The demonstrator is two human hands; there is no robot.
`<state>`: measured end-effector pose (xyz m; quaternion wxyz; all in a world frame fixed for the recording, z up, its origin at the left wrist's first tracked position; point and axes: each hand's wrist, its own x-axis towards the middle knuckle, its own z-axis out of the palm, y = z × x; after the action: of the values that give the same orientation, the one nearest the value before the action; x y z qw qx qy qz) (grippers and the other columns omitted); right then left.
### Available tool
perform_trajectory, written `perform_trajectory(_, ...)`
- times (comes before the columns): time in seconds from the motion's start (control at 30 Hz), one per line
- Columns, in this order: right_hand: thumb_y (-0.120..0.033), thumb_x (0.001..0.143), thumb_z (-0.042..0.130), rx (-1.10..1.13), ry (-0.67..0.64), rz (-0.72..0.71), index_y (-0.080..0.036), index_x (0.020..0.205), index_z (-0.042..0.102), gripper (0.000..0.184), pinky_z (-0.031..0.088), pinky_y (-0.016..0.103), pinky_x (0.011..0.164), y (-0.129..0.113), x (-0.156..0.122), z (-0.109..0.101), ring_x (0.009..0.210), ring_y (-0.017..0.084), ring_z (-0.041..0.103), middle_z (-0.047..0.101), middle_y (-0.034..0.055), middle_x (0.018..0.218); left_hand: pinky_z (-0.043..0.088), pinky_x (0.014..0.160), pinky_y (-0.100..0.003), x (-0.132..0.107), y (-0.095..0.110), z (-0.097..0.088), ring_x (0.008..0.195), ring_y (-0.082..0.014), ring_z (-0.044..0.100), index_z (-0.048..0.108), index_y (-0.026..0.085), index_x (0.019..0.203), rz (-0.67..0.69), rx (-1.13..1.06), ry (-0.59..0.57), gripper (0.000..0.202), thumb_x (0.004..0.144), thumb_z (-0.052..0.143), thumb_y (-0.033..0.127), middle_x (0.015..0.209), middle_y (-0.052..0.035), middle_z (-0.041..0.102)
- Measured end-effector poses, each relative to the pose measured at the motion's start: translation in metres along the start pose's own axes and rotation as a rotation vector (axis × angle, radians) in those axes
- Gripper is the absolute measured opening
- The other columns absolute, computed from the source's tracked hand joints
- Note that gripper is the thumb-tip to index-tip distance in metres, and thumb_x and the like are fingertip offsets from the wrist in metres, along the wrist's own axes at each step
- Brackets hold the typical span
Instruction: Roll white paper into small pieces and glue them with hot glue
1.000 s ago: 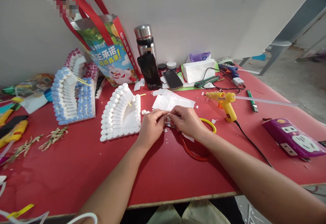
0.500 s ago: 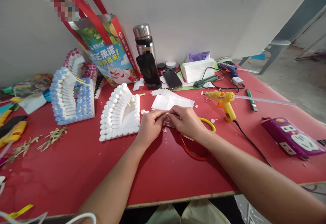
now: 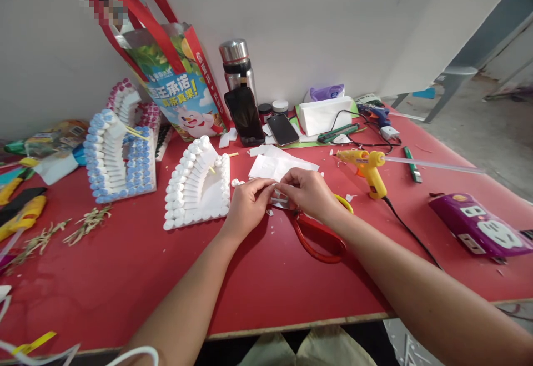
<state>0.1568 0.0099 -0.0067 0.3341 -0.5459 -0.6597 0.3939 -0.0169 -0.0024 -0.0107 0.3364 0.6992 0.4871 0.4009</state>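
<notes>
My left hand (image 3: 250, 202) and my right hand (image 3: 307, 192) meet above the table, thumbs and fingertips pinched together. Between them is a small white piece (image 3: 275, 185), mostly covered by the fingers; it looks like paper. Under my right hand lie scissors (image 3: 320, 256) with one red and one yellow handle loop. Just beyond my hands are white paper sheets (image 3: 283, 163). Left of my left hand stands a white fan-shaped model (image 3: 212, 196) edged with rounded white pieces, and small white rolled bits (image 3: 237, 183) lie between.
Blue-white (image 3: 141, 180) and pink models stand at left, near a shopping bag (image 3: 183, 88). A steel flask (image 3: 235, 55), upright phone (image 3: 244, 116) and flat phone (image 3: 283, 129) are behind. At right are a yellow glue gun (image 3: 372, 174), green cutter (image 3: 412, 164) and purple power strip (image 3: 474, 224).
My right hand's fingers have lifted and shifted slightly, showing more of the scissors beneath. My left hand stays nearly in place. The view has shifted a little.
</notes>
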Motion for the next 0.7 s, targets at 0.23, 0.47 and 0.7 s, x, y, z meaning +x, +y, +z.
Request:
perform_trajectory(0.23,-0.036,0.086,0.06,0.176,-0.074,-0.002,-0.019,0.076,0.059,0.02,0.043,0.025,0.047,0.001,0.0025,0.0003,0.045,0.014,0.058,0.059,-0.0014,0.05,0.06,0.069,-0.032,0.0005,0.0028,-0.003,0.078,-0.021,0.072,0.076,0.017,0.102,-0.15,-0.242,-0.045,0.026,0.09,0.063,0.036,0.086,-0.0072,0.075)
perform_trajectory(0.47,-0.039,0.086,0.061,0.196,-0.116,0.008,-0.019,0.08,0.059,0.021,0.045,0.025,0.046,0.003,0.0033,-0.0009,0.045,0.015,0.058,0.06,-0.0014,0.049,0.06,0.065,-0.03,0.0007,0.0054,-0.0055,0.077,-0.0212,0.073,0.074,0.017,0.1,-0.159,-0.22,-0.022,0.025,0.089,0.065,0.038,0.087,-0.0071,0.076)
perform_trajectory(0.7,-0.036,0.086,0.062,0.275,-0.102,-0.01,-0.019,0.078,0.059,0.019,0.043,0.025,0.046,0.0002,0.0002,0.0027,0.046,0.012,0.057,0.067,0.001,0.063,0.056,0.067,-0.028,-0.0011,0.0076,-0.0026,0.072,-0.0174,0.069,0.071,0.017,0.092,-0.021,-0.021,0.077,0.017,0.091,0.062,0.032,0.082,-0.0049,0.074)
